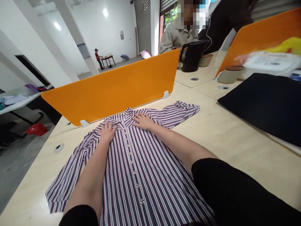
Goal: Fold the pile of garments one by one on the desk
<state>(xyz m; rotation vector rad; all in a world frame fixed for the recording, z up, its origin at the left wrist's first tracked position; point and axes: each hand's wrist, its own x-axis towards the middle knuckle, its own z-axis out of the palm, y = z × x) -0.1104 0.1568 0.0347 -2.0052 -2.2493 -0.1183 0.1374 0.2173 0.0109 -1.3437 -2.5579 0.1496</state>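
A striped shirt (141,169) is spread flat, front up and buttoned, on the pale wooden table (235,138), just this side of the orange divider (113,88). Its collar lies nearest the divider, and one sleeve is stretched out to each side. The left hand (107,131) is laid palm down on the shirt beside the collar, fingers spread, nothing clasped. The right hand (142,121) is pressed flat in the same way on the other side of the button row, fingers released and grasping nothing.

To the right of the shirt, well apart from it, a black cloth (265,103) is laid on the table. Beyond the cloth a round grey pot with a dark lid (230,74) is set; its contents are hidden by the lid. A white lidded box (270,62) is seen beside it, blurred, so its contents cannot be told. Behind the divider, a black kettle (192,56) and a second small round pot (205,60) are stood on the far table, next to a seated person in a beige jacket (176,36). Whether anything is inside either cannot be told.
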